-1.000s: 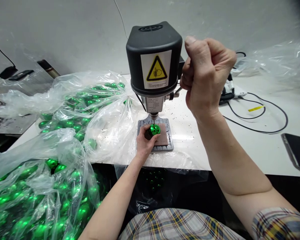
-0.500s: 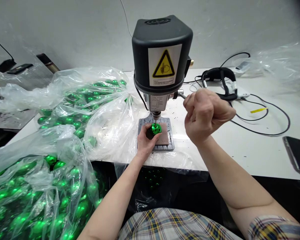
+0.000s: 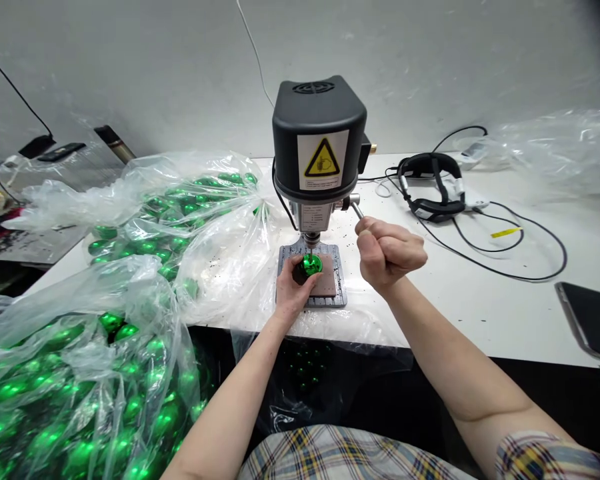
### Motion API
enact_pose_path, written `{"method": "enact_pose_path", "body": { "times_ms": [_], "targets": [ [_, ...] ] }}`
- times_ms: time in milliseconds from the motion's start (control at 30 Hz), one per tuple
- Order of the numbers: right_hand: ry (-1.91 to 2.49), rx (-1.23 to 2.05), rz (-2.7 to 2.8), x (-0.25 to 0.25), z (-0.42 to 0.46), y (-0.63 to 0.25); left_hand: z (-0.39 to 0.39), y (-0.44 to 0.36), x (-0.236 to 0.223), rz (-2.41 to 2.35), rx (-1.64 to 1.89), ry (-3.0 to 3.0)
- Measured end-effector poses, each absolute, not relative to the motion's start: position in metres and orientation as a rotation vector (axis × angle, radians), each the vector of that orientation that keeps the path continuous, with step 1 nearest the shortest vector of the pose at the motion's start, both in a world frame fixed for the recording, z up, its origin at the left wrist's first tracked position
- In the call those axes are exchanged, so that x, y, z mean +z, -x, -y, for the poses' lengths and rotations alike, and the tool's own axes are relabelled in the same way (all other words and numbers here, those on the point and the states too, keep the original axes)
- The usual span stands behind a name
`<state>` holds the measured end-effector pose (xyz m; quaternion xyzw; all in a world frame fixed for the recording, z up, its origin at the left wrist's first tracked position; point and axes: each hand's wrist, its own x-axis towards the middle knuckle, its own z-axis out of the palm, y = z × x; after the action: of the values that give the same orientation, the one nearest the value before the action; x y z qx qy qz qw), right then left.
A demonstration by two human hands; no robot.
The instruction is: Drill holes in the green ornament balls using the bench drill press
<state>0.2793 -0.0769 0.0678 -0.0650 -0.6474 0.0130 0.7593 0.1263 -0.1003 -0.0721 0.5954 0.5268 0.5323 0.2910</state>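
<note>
A small drill press (image 3: 320,140) with a black housing and a yellow warning label stands on the white table. Beneath its chuck (image 3: 311,238), my left hand (image 3: 295,290) holds a shiny green ball (image 3: 312,265) between thumb and fingers. The ball rests over a brownish square plate (image 3: 327,280) on the grey machine base (image 3: 343,297). The drill bit reaches down to the top of the ball; how deep it goes I cannot tell. My right hand (image 3: 387,252) is closed in a fist around the feed lever (image 3: 356,208) at the machine's right side.
Clear plastic bags of green balls lie at the back left (image 3: 195,193) and front left (image 3: 80,387). To the right are a black-and-white headset (image 3: 435,190), looped cables with a yellow tag (image 3: 506,233), and a phone (image 3: 590,320) by the table edge.
My right hand has swung down and inward with the lever. The left hand stays on the ball under the bit. The whole view has shifted, so the machine appears lower and smaller.
</note>
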Motion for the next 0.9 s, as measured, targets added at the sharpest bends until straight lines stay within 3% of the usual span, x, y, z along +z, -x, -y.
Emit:
{"method": "enact_pose_path", "body": {
  "times_ms": [133, 233, 400, 467, 533, 633, 700, 833, 900],
  "targets": [
    [0.384, 0.206, 1.111, 0.112, 0.069, -0.272, 0.097, -0.128, -0.068, -1.404, 1.413, -1.584],
    [0.569, 0.532, 1.120, 0.148, 0.056, -0.272, 0.114, -0.127, -0.053, -1.493, 1.505, -1.672],
    [0.601, 0.639, 1.102, 0.161, 0.048, -0.275, 0.193, -0.111, -0.067, -1.197, 1.610, -2.277],
    [0.590, 0.600, 1.114, 0.157, 0.049, -0.275, 0.224, -0.100, -0.095, -1.029, 1.296, -2.643],
    [0.597, 0.560, 1.127, 0.153, 0.050, -0.275, 0.245, -0.092, -0.124, -1.005, 0.734, -2.871],
    [0.605, 0.528, 1.144, 0.150, 0.049, -0.276, 0.260, -0.089, -0.143, -1.217, 0.154, -2.779],
    [0.610, 0.537, 1.143, 0.150, 0.049, -0.277, 0.260, -0.093, -0.129, -1.244, 0.260, -2.661],
    [0.629, 0.543, 1.149, 0.150, 0.052, -0.278, 0.219, -0.093, -0.060, -1.030, 1.073, -2.456],
    [0.631, 0.533, 1.160, 0.149, 0.053, -0.278, 0.165, -0.080, -0.025, -1.452, 1.251, -2.151]
  ]
}}
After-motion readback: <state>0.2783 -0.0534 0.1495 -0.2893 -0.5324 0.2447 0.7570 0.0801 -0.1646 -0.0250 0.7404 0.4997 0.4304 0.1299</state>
